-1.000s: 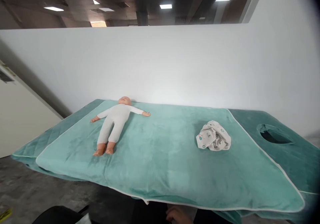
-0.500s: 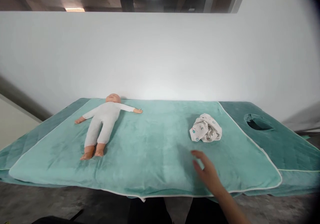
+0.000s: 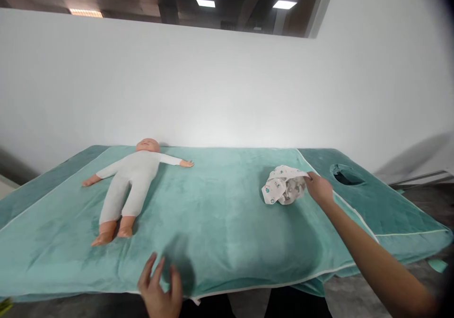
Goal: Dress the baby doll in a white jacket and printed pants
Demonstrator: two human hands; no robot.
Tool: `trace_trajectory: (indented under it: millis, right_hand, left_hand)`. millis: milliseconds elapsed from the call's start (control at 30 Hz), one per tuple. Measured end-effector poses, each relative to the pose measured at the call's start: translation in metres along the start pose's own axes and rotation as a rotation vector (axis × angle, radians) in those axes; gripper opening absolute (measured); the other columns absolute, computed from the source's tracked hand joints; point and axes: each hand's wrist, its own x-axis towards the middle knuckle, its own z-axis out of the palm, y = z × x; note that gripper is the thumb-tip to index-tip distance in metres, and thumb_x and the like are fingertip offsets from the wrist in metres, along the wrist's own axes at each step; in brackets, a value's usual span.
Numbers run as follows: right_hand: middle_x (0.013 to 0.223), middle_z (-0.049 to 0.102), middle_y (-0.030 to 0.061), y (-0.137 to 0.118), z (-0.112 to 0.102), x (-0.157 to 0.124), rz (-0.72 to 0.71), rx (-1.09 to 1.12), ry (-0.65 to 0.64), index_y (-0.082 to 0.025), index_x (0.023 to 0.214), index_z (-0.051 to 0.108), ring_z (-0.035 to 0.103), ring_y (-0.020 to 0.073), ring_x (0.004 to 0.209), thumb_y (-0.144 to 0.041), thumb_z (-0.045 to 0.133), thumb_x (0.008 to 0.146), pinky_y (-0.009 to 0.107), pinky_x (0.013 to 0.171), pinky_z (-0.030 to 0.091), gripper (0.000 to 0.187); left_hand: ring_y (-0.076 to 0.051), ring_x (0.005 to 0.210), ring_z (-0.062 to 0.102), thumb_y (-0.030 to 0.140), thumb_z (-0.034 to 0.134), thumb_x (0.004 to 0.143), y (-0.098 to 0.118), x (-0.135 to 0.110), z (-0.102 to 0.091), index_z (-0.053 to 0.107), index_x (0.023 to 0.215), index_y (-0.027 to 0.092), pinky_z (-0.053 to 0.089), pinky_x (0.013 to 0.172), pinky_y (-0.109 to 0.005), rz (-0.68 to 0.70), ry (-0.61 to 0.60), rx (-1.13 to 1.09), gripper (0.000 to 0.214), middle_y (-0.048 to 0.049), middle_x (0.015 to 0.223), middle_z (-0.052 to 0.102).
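Observation:
A crumpled white cloth with a small coloured print [image 3: 280, 185] lies on the right part of the teal bed cover. My right hand [image 3: 319, 189] pinches its right edge and pulls that edge out taut; whether the cloth is a garment or a wrap I cannot tell. Over the front edge of the bed is my left hand [image 3: 161, 287], fingers spread and holding nothing. A baby doll [image 3: 138, 171] in a white bodysuit lies on its back to the left, arms outstretched, apart from both hands.
The light teal cover [image 3: 213, 223] with white piping spreads over a darker teal massage bed [image 3: 400, 214]. Toward the right end the bed has a face hole [image 3: 346, 175]. A white wall [image 3: 198, 91] stands directly behind the bed.
My right hand has moved up and right and taken hold of the cloth's edge. My left hand has come into view at the front. The view has shifted and tilted slightly.

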Motion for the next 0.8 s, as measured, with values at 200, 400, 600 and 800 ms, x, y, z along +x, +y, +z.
trace_trajectory:
  millis: [200,400,600,800]
  right_hand:
    - [0.071,0.059,0.0032,-0.054,-0.075,0.045,-0.009,0.431,0.241,-0.017,0.076,0.062,0.051,0.0167,0.068,-0.043,0.042,0.089,0.028,0.062,0.038,0.035]
    - [0.069,0.05,-0.0027,-0.149,-0.121,0.036,-0.128,0.848,0.152,-0.02,0.076,0.054,0.05,0.0121,0.064,-0.038,0.054,0.087,0.024,0.059,0.045,0.021]
    - [0.083,0.062,0.0002,-0.235,-0.133,-0.009,-0.413,1.197,-0.145,-0.019,0.093,0.059,0.066,0.0158,0.085,-0.042,0.05,0.095,0.03,0.072,0.056,0.024]
    - [0.088,0.071,0.0043,-0.255,-0.026,-0.042,-0.299,1.389,-0.395,-0.018,0.099,0.064,0.069,0.0223,0.098,-0.055,0.048,0.095,0.035,0.077,0.06,0.04]
  left_hand:
    - [-0.033,0.126,0.056,0.038,0.064,0.085,0.002,0.053,0.09,0.066,0.117,0.026,0.038,0.114,-0.054,0.118,-0.29,-0.008,0.035,-0.0104,0.128,0.063]
    - [-0.021,0.091,0.067,0.043,0.062,0.086,0.021,0.09,0.156,0.067,0.112,0.021,0.053,0.088,-0.039,-0.121,-0.617,-0.144,0.035,-0.0088,0.11,0.071]
    - [-0.017,0.087,0.069,0.053,0.07,0.082,0.017,0.111,0.15,0.061,0.114,0.021,0.054,0.069,-0.029,-0.432,-0.419,-0.553,0.046,-0.0084,0.112,0.07]
    - [-0.025,0.132,0.056,0.053,0.072,0.083,-0.007,0.12,0.137,0.051,0.138,0.036,0.049,0.107,-0.051,-0.433,-0.369,-1.006,0.062,-0.0068,0.144,0.057]
